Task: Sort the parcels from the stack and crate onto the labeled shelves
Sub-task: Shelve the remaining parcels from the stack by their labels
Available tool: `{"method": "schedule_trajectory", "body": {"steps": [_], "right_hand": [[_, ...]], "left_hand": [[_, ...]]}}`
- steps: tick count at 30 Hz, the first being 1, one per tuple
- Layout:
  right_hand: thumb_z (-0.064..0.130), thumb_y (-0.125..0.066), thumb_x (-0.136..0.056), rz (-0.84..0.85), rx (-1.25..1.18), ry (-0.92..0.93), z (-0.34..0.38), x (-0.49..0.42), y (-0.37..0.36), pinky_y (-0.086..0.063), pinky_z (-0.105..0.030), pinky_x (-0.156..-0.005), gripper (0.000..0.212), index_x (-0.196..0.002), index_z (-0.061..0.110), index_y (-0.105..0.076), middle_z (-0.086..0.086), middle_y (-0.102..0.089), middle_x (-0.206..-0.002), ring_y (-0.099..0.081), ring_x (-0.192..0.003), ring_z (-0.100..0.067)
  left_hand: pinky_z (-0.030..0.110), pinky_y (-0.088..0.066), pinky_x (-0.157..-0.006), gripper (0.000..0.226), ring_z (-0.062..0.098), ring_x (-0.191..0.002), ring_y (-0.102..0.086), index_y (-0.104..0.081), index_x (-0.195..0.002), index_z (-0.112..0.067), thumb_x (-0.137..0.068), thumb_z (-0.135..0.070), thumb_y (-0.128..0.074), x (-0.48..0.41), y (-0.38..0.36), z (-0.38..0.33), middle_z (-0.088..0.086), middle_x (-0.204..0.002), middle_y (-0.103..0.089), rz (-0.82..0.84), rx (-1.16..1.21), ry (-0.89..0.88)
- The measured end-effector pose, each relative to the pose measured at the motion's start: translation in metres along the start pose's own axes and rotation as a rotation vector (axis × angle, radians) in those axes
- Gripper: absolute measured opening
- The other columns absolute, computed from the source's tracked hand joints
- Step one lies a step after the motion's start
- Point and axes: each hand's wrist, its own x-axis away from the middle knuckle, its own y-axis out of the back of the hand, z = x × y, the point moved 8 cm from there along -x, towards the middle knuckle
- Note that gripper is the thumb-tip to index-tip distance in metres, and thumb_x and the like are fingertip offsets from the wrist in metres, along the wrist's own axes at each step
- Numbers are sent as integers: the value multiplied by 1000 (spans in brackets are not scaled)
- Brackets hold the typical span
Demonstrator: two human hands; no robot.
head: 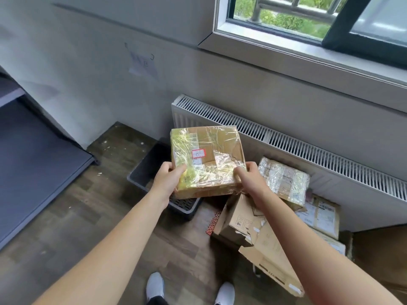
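Parcel (211, 150) in both hands (167, 179) (251, 179), crate (141, 172) contents unclear

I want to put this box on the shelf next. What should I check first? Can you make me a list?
1. Left hand grips the parcel at its near left corner: ok.
2. Right hand grips the near right corner: ok.
3. The parcel is taped shut: ok.
4. Red-edged sticker faces up: ok. Its writing: cannot tell, too blurred.
5. Matching label on the shelf at the left: cannot tell, none shows.
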Motion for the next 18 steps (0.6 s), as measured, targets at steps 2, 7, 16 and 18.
{"method": "schedule_trajectory", "body": {"steps": [2,7,16,18], "right_hand": [[26,-50,-90,2,22,4,7,2,-5,-53,-35,-61,43,-129,11,-40,-3,-56,-99,-59,-75,-18],[29,-49,-88,0,49,28,31,6,-23,-58,-45,-78,47,-130,14,-37,0,-56,-102,-65,-87,-25],[34,-62,-87,-32,201,287,121,17,-71,-45,-31,-82,71,-147,25,-25,5,-55,-122,-57,-98,-16],[48,-68,-84,-51,236,314,141,18,-87,-44,-31,-82,76,-143,22,-28,3,-57,-124,-59,-102,-19]], "left_hand": [[26,-50,-58,25,12,-87,-65,-51,-116,-18,-97,-33,-57,2,11,-7,0,-105,-64,-56,-14,-41],[22,-46,-50,15,12,-82,-66,-55,-107,-13,-96,-23,-59,7,40,-20,1,-99,-66,-126,6,-77],[27,-49,-56,9,17,-81,-65,-55,-93,-9,-93,-16,-61,17,110,-34,6,-96,-67,-208,81,-98],[27,-46,-55,11,15,-74,-63,-53,-92,-6,-92,-14,-61,23,130,-37,6,-93,-67,-224,104,-108]]}}
